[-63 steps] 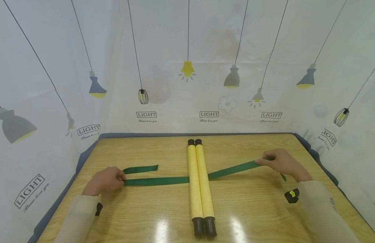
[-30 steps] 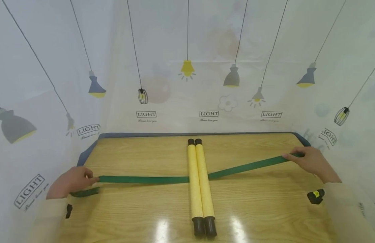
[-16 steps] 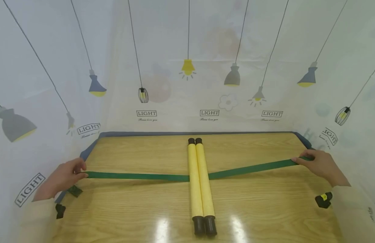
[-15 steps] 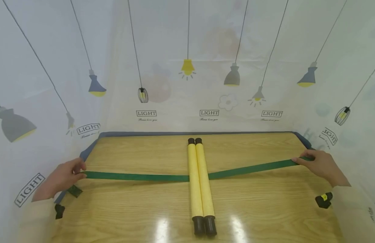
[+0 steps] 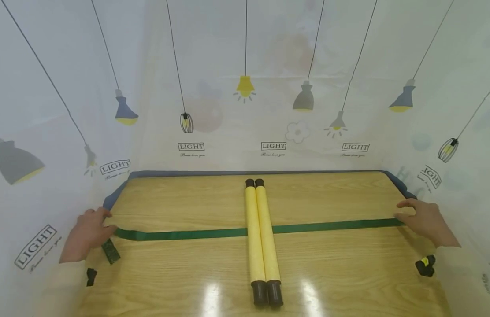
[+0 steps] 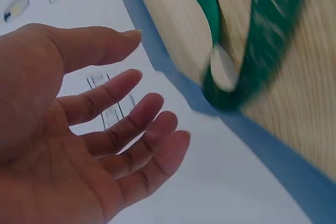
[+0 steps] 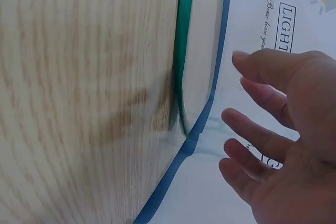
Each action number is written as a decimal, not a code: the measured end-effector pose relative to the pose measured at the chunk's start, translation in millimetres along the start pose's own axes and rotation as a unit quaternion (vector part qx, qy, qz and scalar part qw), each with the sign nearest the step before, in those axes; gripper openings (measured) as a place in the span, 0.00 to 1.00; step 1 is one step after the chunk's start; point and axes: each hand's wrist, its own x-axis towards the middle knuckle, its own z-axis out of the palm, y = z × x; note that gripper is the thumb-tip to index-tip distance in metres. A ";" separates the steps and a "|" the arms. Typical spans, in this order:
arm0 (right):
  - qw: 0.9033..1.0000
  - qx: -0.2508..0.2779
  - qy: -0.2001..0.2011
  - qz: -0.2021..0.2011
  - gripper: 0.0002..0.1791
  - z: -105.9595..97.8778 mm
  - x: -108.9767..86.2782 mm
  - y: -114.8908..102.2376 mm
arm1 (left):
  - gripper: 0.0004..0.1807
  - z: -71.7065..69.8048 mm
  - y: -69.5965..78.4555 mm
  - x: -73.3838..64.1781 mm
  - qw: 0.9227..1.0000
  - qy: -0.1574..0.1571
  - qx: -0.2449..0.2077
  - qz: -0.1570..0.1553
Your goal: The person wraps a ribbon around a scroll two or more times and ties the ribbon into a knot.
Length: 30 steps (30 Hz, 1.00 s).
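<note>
Stretching beneath two dark-capped yellow tubes (image 5: pixel 258 242) in the head view, a narrow green fabric ribbon (image 5: pixel 197 234) should handle light and limp, best pinched at its ends, clear of the tubes. Left wrist: my left hand (image 6: pixel 79 156), empty, fingers parted. Right wrist: my right hand (image 7: pixel 299 156) likewise; white sheeting (image 7: pixel 252 3) reads "LIGHT."

The person's arms, in pale sleeves (image 5: pixel 64 290), reach forward, set well apart. The left hand (image 5: pixel 87 232) holds nothing, its loosely bent fingers clear of the thumb; the right hand (image 5: pixel 426 221) is likewise relaxed, fingers slightly curved.
</note>
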 end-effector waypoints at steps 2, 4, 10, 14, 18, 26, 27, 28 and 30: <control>1.000 0.002 0.011 -0.002 0.28 3.7 0.1 -2.8 | 0.24 6.2 14.1 0.7 1.000 -0.010 -0.017 0.006; 1.000 0.015 0.013 -0.007 0.27 8.2 0.2 -10.6 | 0.22 13.5 30.2 0.9 0.999 -0.023 -0.032 0.019; 0.999 0.032 -0.001 -0.026 0.21 27.7 0.5 -57.2 | 0.23 45.3 88.1 1.5 0.994 -0.050 -0.084 0.051; 0.998 0.039 -0.025 -0.039 0.16 44.4 0.8 -92.9 | 0.24 64.6 122.3 0.8 0.991 -0.072 -0.103 0.054; 0.997 0.043 -0.052 -0.042 0.14 56.3 2.0 -122.6 | 0.27 79.6 145.0 -1.0 0.987 -0.089 -0.118 0.057; 0.992 0.045 -0.111 -0.031 0.19 76.4 4.9 -161.4 | 0.33 102.2 176.5 -0.4 0.986 -0.106 -0.112 0.057; 0.992 0.046 -0.119 -0.022 0.21 78.4 4.8 -166.1 | 0.33 103.9 179.8 0.5 0.987 -0.106 -0.107 0.060; 0.991 0.045 -0.127 -0.012 0.23 80.0 4.9 -170.6 | 0.34 105.0 183.1 1.4 0.987 -0.108 -0.100 0.060; 0.990 0.037 -0.137 0.000 0.27 82.9 5.5 -178.3 | 0.34 106.9 189.1 2.7 0.988 -0.110 -0.088 0.059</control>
